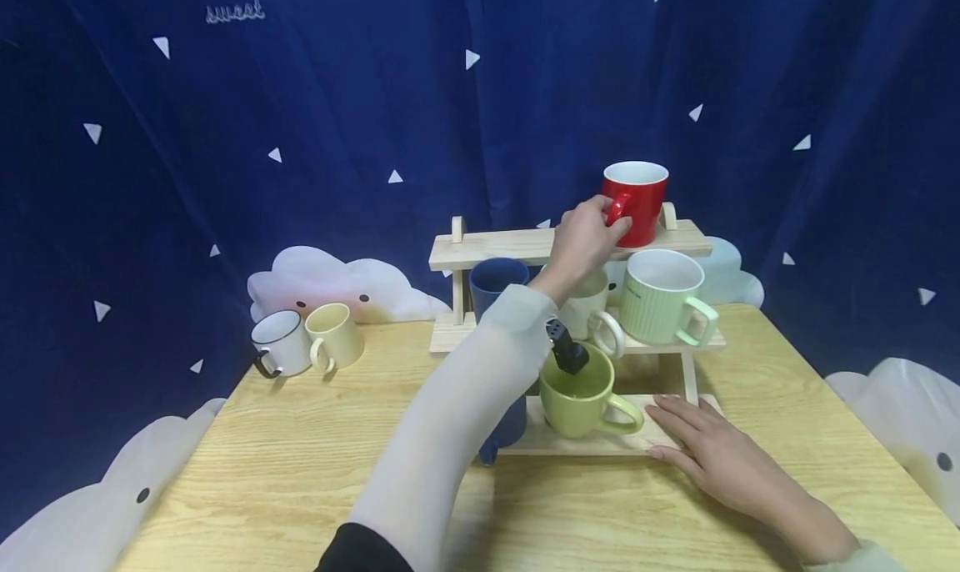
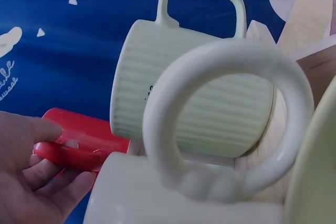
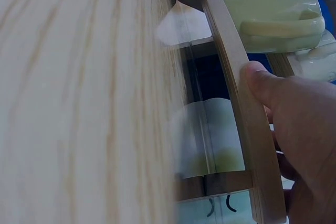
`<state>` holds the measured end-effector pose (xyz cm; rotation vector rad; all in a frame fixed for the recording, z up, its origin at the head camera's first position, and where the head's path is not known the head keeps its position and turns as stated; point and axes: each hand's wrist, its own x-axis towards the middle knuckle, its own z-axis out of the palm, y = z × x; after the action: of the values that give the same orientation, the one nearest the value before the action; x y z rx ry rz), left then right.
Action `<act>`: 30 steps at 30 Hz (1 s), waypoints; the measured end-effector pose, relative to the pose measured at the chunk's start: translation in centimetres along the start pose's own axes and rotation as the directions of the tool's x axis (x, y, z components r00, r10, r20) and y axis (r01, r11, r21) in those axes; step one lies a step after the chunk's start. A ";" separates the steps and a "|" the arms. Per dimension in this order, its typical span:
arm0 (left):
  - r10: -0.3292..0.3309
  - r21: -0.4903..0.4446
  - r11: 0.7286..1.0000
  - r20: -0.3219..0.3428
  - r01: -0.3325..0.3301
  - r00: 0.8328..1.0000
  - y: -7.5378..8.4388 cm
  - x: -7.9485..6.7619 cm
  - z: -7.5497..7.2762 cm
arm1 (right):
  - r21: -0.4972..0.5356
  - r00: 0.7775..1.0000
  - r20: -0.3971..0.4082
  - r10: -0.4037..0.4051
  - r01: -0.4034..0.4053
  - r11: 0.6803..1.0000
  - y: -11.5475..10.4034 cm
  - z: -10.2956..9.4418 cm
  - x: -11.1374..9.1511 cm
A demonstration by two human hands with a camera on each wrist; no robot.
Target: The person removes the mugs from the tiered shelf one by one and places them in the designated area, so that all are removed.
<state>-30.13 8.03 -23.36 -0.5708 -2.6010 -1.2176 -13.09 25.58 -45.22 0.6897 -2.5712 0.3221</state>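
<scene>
Standing on, or held barely above, the top board of the rack in the head view, the red mug is pinched by its handle in the left grip; contact at the base cannot be told for certain. It is held there presumably so that the rim is left untouched. The right grip is laid, fingers extended, on the right end of the bottom board, probably so that the rack is steadied; no mug is held by it. On the middle board, a blue mug, a white mug and a mint mug are lined up. The olive mug is set below, its handle turned rightward, perhaps for easy grasping. A black-rimmed mug and a yellow mug are placed together on the surface, well apart from the rack.

In the left wrist view, the red handle is clasped between thumb and fingers, while much is covered by the white mug's ring handle.

In the right wrist view, the thumb is pressed against a board's edge; the fingers are largely hidden behind it.
</scene>
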 end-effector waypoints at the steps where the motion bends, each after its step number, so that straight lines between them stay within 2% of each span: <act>1: 0.005 0.006 1.000 0.002 -0.005 1.000 -0.1 0.0 -0.1 | -0.001 1.000 0.000 -0.002 0.002 1.000 0.0 0.0 0.0; 11: 0.037 -0.013 0.999 -0.035 -0.038 0.999 -0.7 -0.2 -0.9 | -0.005 1.000 0.006 0.003 -0.003 1.000 -0.1 -0.1 0.2; 18: 0.008 -0.067 0.998 -0.074 -0.013 0.997 -1.1 -0.5 -1.4 | -0.004 1.000 0.009 0.003 -0.003 1.000 -0.1 -0.1 0.1; 23: -0.021 -0.113 0.994 -0.089 0.011 0.996 -1.5 -0.7 -2.2 | -0.004 1.000 0.011 0.008 -0.008 1.000 -0.2 -0.1 0.0; 30: -0.003 -0.169 0.985 -0.104 -0.015 0.995 -2.3 -1.4 -3.8 | -0.003 1.000 0.005 0.010 -0.010 1.000 -0.1 0.0 0.1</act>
<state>-29.80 3.42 -23.05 -0.5301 -2.4240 -1.4371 -13.10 25.51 -45.14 0.6782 -2.5799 0.3206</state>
